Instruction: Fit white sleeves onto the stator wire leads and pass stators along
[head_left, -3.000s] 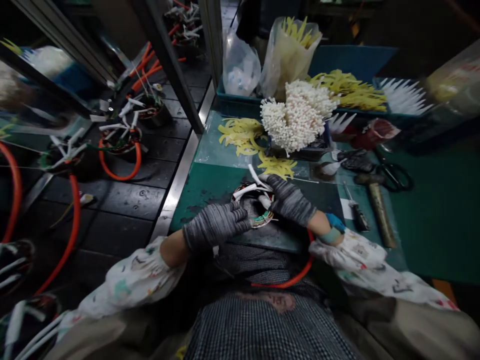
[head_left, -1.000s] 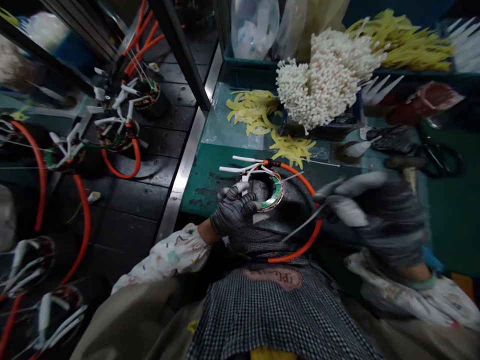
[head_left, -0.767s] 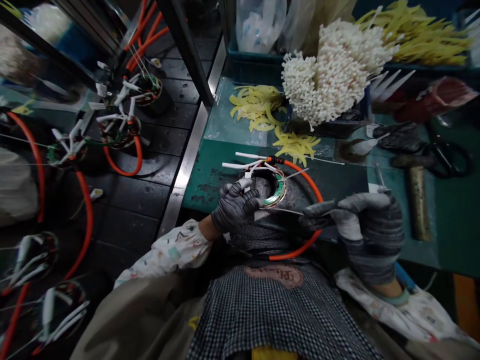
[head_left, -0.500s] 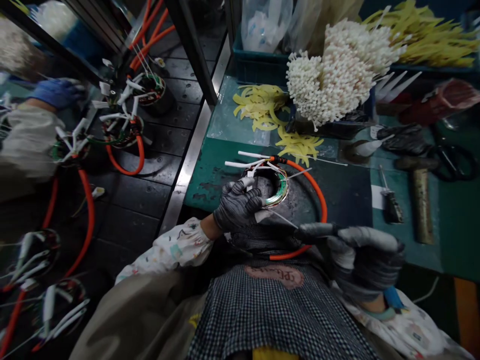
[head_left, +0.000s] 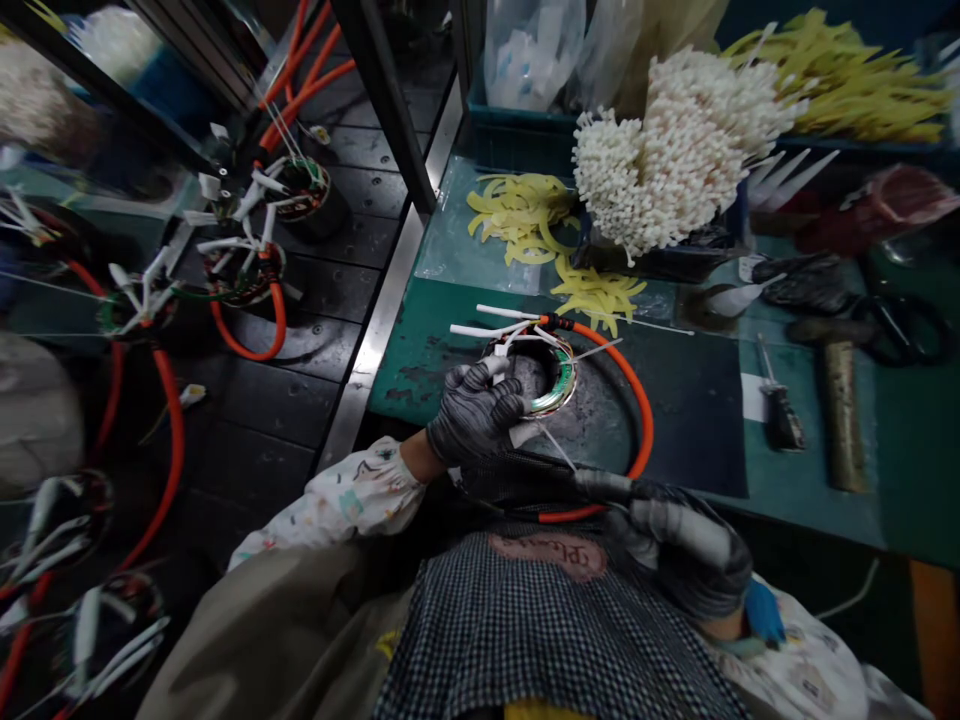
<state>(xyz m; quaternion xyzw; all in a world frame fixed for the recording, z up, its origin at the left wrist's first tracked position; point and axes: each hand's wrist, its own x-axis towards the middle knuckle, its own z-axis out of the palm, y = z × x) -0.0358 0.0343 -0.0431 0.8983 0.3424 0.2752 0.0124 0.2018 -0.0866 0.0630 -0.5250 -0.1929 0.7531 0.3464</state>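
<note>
Held wire ring at near edge of green bench, with left hand clamped on rim; seemingly pinched thin white cord in right hand. Already fitted white sleeves and orange cable on ring; had apparently not yet secured cord.

**Some Parts Covered or Cut Off**

The left hand covers one side of the ring. The right hand hides a short part of the orange cable, and its fingers cover one end of the thin strand. The top edge cuts the clear bag.
</note>
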